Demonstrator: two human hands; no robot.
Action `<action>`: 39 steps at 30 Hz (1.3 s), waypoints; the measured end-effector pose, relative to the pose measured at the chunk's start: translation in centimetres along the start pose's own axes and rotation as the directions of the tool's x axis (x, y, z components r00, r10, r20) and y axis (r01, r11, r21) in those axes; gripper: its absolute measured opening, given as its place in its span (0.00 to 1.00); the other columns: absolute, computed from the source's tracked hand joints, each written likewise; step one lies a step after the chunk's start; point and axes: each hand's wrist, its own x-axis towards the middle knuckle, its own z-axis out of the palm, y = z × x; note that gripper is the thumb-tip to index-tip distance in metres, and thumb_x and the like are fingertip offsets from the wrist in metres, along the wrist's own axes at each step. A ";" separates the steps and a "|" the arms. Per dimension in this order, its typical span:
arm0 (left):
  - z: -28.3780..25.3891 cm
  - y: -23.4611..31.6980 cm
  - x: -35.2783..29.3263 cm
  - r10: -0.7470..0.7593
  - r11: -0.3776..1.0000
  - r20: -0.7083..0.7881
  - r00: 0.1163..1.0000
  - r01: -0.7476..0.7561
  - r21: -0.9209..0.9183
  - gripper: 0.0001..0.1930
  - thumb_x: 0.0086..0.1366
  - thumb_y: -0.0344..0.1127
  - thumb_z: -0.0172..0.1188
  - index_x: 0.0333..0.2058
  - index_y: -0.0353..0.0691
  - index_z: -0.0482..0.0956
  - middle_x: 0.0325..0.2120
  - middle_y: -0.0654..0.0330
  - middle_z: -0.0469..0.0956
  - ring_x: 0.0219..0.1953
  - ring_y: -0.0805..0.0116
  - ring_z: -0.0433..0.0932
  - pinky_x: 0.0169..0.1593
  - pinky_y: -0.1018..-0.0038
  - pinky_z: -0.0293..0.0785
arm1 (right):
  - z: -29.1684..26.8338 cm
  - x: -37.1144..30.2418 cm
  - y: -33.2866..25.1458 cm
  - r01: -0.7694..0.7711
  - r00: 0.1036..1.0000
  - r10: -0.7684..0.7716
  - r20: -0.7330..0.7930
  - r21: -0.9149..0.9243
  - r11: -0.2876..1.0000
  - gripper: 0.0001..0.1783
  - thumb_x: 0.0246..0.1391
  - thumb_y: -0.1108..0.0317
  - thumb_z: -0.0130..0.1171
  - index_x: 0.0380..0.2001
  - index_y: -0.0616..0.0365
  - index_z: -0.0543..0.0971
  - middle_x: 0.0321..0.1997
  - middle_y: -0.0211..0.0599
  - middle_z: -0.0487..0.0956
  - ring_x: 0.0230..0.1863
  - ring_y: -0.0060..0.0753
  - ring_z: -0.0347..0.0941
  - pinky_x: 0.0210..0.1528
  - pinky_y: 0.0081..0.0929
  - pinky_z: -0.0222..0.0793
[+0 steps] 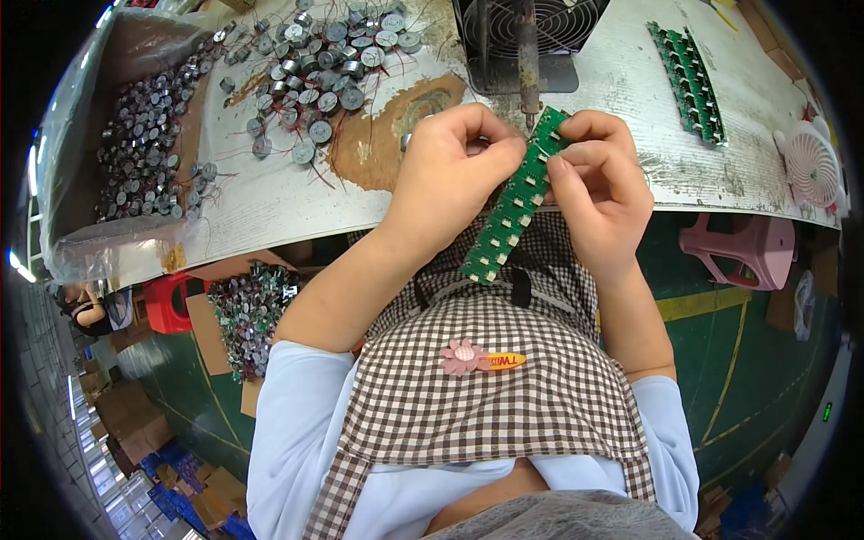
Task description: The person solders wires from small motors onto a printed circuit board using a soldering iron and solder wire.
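A long green circuit board [506, 216] with several white connectors in rows slants down toward my apron. My right hand [601, 184] is closed on its upper right edge, thumb against fingers. On the other side of the board's top end, my left hand [454, 171] is pinched shut; what lies between its fingertips is hidden. A bit of a silver round part [405, 142] peeks out beside the left knuckles, and I cannot tell if it is held. Just above both hands, a soldering iron [528, 67] points downward, its tip close to the board's top end.
Small round motors [335, 72] with thin red wires are heaped at the back left. More fill a plastic-lined box [148, 135]. Behind the iron stands a black fan [540, 27]. Another green board [688, 85] lies at right, near a white fan [812, 162]. A pink stool [747, 250] stands below.
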 end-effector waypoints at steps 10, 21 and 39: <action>0.3 -0.1 0.1 0.044 0.998 -0.036 0.998 -0.046 -0.041 0.04 0.58 0.28 0.60 0.30 0.33 0.76 0.25 0.67 0.75 0.27 0.84 0.70 0.31 0.86 0.65 | 0.2 1.0 -0.7 0.041 0.999 -0.039 0.014 -0.099 0.994 0.03 0.46 0.84 0.57 0.25 0.69 0.74 0.43 0.42 0.70 0.26 0.17 0.73 0.25 0.11 0.69; 0.4 0.1 -0.2 0.061 0.998 -0.073 0.995 -0.062 -0.005 0.05 0.56 0.27 0.59 0.26 0.31 0.76 0.21 0.66 0.75 0.24 0.84 0.70 0.27 0.84 0.66 | 0.5 0.7 -0.6 0.015 1.000 -0.015 -0.001 -0.045 0.999 0.03 0.46 0.85 0.57 0.26 0.68 0.74 0.42 0.41 0.70 0.27 0.18 0.72 0.27 0.12 0.71; 0.2 0.3 -0.1 0.038 0.999 -0.068 0.997 -0.040 -0.034 0.04 0.55 0.26 0.59 0.26 0.30 0.75 0.21 0.66 0.75 0.24 0.83 0.71 0.27 0.84 0.68 | 0.8 0.7 0.1 0.046 0.998 -0.050 -0.042 -0.084 0.995 0.04 0.46 0.83 0.59 0.26 0.68 0.74 0.38 0.40 0.73 0.26 0.17 0.72 0.24 0.12 0.70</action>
